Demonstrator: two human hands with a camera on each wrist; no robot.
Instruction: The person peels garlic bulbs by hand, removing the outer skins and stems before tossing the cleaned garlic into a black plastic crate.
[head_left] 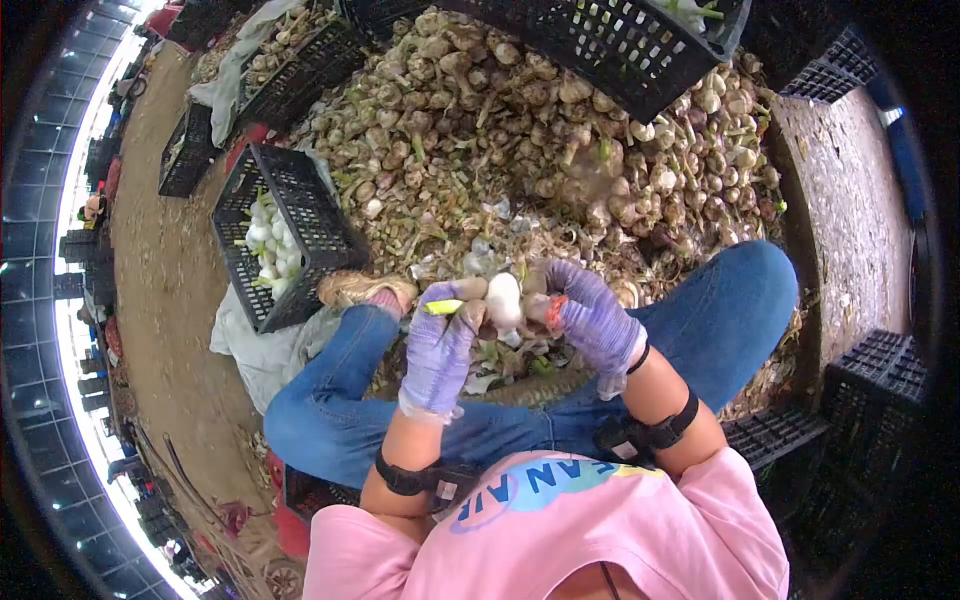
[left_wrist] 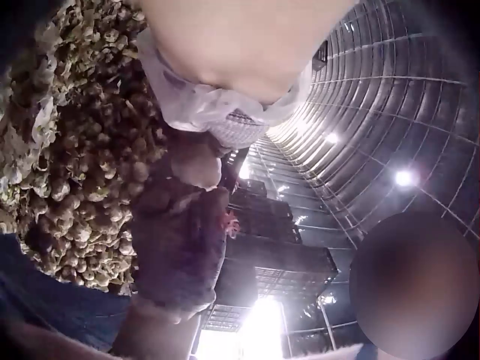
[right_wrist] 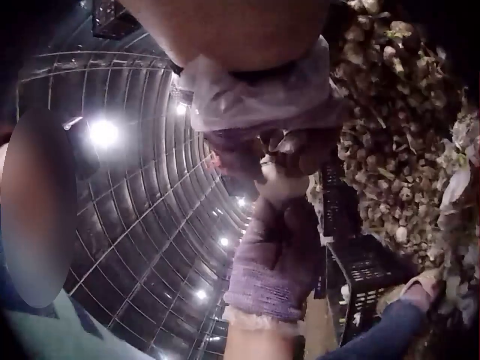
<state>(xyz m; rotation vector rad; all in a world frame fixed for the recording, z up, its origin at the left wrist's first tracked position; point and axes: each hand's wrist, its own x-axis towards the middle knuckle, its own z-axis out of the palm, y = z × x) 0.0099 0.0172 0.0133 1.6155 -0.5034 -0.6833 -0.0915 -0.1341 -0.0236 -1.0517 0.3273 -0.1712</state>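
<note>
A peeled white garlic bulb (head_left: 505, 298) is between my two gloved hands, above my lap. My left hand (head_left: 438, 345), in a purple glove, pinches the bulb from the left. A short yellow-green piece (head_left: 443, 307) lies across its fingers; I cannot tell whether it is a stem or a tool handle. From the other side my right hand (head_left: 592, 318) grips the same bulb with curled fingers, an orange-red band (head_left: 556, 312) round one finger. The right wrist view shows the pale bulb (right_wrist: 281, 184) between both gloves, partly covered by fingers.
A big heap of unpeeled garlic (head_left: 450, 90) spreads ahead of my crossed legs. On the left, a black crate (head_left: 330, 235) holds white bulbs. Another black crate (head_left: 620, 60) stands over the heap, and more crates (head_left: 880, 370) are at the right. Loose skins litter the ground before me.
</note>
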